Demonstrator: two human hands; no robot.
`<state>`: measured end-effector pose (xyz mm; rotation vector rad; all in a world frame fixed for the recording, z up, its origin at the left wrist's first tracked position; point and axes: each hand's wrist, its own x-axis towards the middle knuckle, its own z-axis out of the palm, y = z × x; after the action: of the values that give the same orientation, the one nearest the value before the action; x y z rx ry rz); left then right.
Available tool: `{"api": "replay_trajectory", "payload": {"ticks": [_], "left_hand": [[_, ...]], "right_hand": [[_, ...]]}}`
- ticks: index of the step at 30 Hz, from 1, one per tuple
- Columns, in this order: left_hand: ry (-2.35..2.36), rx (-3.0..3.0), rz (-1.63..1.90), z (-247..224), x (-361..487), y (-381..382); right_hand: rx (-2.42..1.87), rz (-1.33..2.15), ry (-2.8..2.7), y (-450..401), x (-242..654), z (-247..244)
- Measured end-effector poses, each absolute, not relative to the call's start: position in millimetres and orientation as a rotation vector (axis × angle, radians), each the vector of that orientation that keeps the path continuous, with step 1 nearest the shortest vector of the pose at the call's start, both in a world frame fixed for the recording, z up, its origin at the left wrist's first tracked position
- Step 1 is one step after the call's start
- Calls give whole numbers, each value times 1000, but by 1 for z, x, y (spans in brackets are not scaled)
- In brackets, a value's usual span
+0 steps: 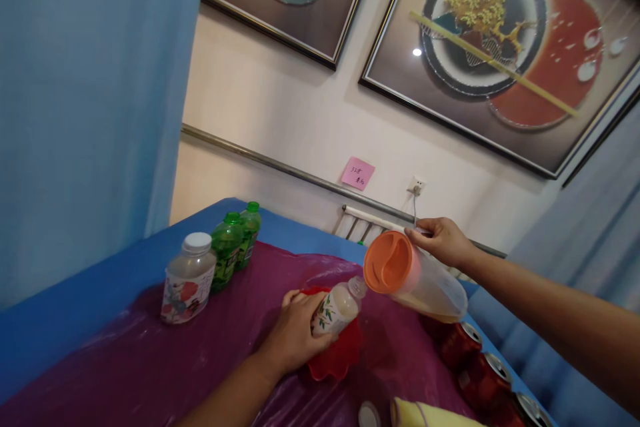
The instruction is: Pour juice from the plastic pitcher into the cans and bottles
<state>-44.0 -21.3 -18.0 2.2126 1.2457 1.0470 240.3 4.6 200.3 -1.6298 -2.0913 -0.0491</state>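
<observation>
My left hand [295, 330] is wrapped round a small clear bottle [337, 310] with a leaf-printed label and pale liquid inside. The bottle is uncapped and tilts to the right above a red scalloped dish [340, 353]. My right hand [443, 240] grips a translucent pitcher [430, 287] near its orange lid, probably by a handle that my fingers hide. Tipped on its side, the pitcher points its lid end at the bottle's mouth, and some yellowish liquid lies along its lower wall. I cannot make out any stream between the two.
On the left of the purple-covered table [125, 360] stand a white-capped bottle [187, 280] and two green bottles [227, 250]. Several red cans [485, 380] line the right edge. A white cap [369, 413] and a yellow cloth [425, 415] lie in front. Blue curtains hang on both sides.
</observation>
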Motion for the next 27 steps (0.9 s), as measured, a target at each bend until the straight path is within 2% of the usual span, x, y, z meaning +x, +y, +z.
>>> {"api": "replay_trajectory", "payload": {"ticks": [27], "left_hand": [[1270, 2230, 1039, -15, -44, -24]], "right_hand": [[-1625, -84, -2108, 5, 239, 201]]}}
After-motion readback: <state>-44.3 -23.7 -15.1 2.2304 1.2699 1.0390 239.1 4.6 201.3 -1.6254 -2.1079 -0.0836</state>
